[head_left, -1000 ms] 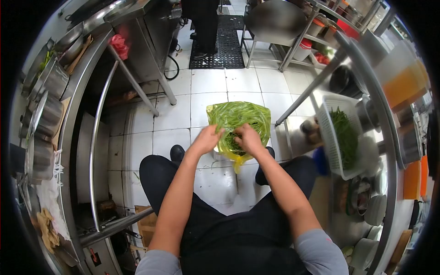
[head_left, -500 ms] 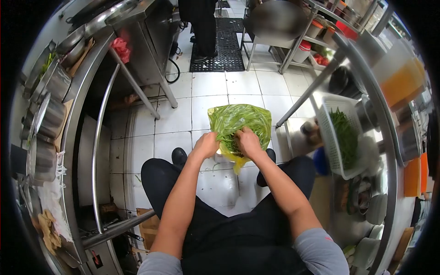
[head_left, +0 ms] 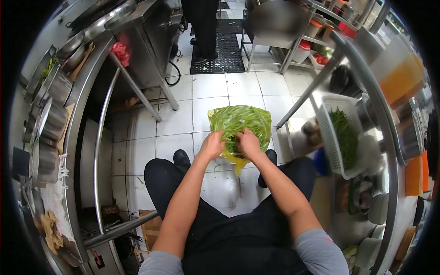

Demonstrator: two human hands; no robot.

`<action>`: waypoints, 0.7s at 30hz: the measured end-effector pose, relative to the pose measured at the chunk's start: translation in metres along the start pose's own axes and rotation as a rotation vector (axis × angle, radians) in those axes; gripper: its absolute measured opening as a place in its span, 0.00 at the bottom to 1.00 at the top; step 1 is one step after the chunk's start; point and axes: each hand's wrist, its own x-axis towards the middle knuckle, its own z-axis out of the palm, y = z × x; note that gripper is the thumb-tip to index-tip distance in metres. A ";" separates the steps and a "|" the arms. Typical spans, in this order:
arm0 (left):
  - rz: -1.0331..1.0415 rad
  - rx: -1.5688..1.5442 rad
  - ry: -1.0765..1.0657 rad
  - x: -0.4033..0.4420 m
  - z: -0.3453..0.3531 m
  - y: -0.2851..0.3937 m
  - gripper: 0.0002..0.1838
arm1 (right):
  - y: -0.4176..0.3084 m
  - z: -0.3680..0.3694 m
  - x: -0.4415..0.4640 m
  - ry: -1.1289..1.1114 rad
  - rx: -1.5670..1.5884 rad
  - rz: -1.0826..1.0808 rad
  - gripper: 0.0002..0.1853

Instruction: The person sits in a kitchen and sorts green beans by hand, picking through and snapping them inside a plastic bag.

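A yellow-green plastic bag (head_left: 243,117) full of thin green vegetable stalks sits low between my knees, its mouth facing me. My left hand (head_left: 213,145) is closed at the left side of the mouth, fingers bent on the plastic. On the other side, my right hand (head_left: 249,143) curls inward with its fingertips among the green stalks (head_left: 232,145); just what the tips pinch is partly hidden. A yellow flap of the bag hangs below the right hand. Part of a pale container shows beneath the bag.
At right, a white perforated basket (head_left: 324,133) of green stalks stands on a low shelf beside a metal rail. A steel counter (head_left: 75,119) with pots runs along the left. Ahead, a person in dark trousers (head_left: 201,32) stands on a black rubber mat (head_left: 229,59).
My left hand has shifted right, from the bag's left edge towards the mouth and the right hand. The right hand has barely moved.
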 end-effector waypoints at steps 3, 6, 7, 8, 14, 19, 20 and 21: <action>0.051 -0.030 -0.018 0.004 0.006 -0.005 0.15 | -0.012 -0.035 0.006 -0.107 0.062 0.099 0.06; 0.082 -0.043 -0.045 0.005 0.014 -0.005 0.16 | -0.011 -0.058 0.000 -0.098 0.203 0.102 0.07; 0.091 -0.034 -0.034 0.005 0.016 -0.004 0.16 | -0.011 -0.063 -0.001 -0.112 0.291 0.148 0.08; 0.089 -0.035 -0.029 0.005 0.016 -0.003 0.16 | -0.011 -0.065 -0.003 -0.114 0.291 0.143 0.08; 0.138 0.072 -0.026 0.002 0.007 0.008 0.13 | -0.006 -0.057 -0.005 -0.100 0.187 0.115 0.11; 0.069 -0.111 -0.060 0.005 0.003 0.012 0.13 | -0.007 -0.043 0.007 0.031 0.544 0.367 0.12; 0.067 -0.111 -0.058 0.004 0.000 0.012 0.13 | -0.008 -0.042 0.008 0.029 0.545 0.365 0.12; 0.056 -0.145 -0.068 0.004 -0.002 0.010 0.14 | -0.007 -0.040 0.008 0.021 0.555 0.376 0.11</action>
